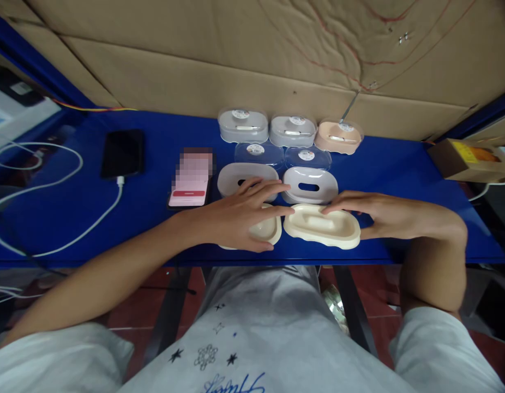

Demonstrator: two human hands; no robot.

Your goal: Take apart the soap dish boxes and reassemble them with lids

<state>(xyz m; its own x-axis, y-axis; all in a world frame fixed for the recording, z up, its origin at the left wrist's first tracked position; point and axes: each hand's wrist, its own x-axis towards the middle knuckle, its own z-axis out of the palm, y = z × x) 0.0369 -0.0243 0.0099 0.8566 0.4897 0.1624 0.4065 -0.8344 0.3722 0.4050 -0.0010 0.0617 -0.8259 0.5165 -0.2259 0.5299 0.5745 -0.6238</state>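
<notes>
Head view: cream tray (322,225) near blue table's (391,169) front edge, probably for easy reach.
Right hand (377,215): fingers at tray's far rim and right end; can't tell if gripping.
Left hand (236,218): spread, not clenched, over second cream tray (266,230).
Rows: white tops (310,185) behind, likely lined up to match.
Room: tight rearward, freer rightward toward carton (461,161).
</notes>
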